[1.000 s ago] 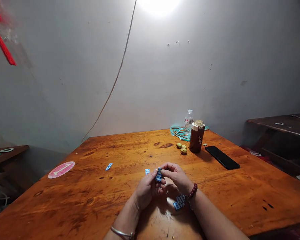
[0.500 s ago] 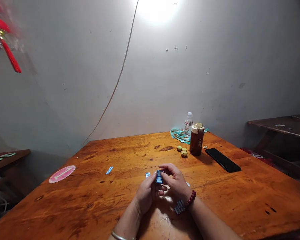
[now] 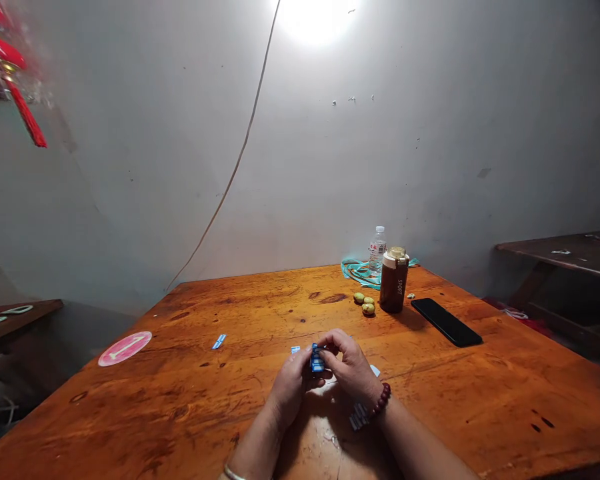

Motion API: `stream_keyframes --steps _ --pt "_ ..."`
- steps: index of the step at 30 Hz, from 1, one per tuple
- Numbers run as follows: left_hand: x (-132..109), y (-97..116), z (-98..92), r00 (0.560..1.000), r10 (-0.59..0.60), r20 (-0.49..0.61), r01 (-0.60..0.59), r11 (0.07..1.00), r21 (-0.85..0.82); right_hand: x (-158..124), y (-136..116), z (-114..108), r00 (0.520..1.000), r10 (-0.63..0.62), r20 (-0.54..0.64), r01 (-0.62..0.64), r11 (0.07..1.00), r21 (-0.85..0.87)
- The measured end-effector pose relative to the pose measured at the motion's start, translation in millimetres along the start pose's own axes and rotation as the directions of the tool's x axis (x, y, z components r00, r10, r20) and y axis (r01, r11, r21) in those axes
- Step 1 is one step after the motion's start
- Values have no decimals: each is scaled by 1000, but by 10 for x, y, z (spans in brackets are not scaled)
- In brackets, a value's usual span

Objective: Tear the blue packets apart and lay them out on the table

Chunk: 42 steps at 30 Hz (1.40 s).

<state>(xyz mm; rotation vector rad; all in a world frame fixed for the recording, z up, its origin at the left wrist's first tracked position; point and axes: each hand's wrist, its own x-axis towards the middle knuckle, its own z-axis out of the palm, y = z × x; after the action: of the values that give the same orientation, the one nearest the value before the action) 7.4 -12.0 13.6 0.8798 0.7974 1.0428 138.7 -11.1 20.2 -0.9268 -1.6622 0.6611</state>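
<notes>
Both my hands meet over the near middle of the wooden table (image 3: 220,400). My left hand (image 3: 293,387) and my right hand (image 3: 350,367) are closed together on a small blue striped piece (image 3: 317,360), fingertips pinching it from both sides. A small stack of similar blue striped pieces (image 3: 360,415) lies on the table under my right wrist, which wears a dark red bead bracelet. Two loose blue pieces lie further out, one (image 3: 295,349) just beyond my fingers and one (image 3: 219,341) to the left.
A brown bottle (image 3: 393,280), a clear water bottle (image 3: 377,248), a teal cord (image 3: 357,269) and a few small green fruits (image 3: 365,303) stand at the back right. A black phone (image 3: 447,321) lies right of them. A pink round sticker (image 3: 125,347) is on the left edge.
My hands have drawn closer together around the blue piece, and the right fingers now cover more of it. The view shifted slightly.
</notes>
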Motion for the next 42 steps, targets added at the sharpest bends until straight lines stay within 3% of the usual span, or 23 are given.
stream_keyframes --steps 4,9,14,24,35,42 --pt "1 -37 8 999 32 27 -33 999 28 10 77 17 992 130 0 -129 985 119" --pt "-17 -32 26 995 46 91 -53 996 67 17 120 37 954 278 109 -299 891 341" --pt "-16 -6 19 997 35 71 -44 991 128 13 93 31 960 261 99 -279 910 307" --pt "28 -33 -13 990 43 137 -76 967 244 24 114 2 978 208 0 -206 969 140" --pt "60 -75 -18 989 65 136 -100 958 270 20 162 35 967 254 22 -251 935 249" --pt "44 -64 18 986 115 120 -149 935 323 42 140 29 941 324 94 -336 876 347"
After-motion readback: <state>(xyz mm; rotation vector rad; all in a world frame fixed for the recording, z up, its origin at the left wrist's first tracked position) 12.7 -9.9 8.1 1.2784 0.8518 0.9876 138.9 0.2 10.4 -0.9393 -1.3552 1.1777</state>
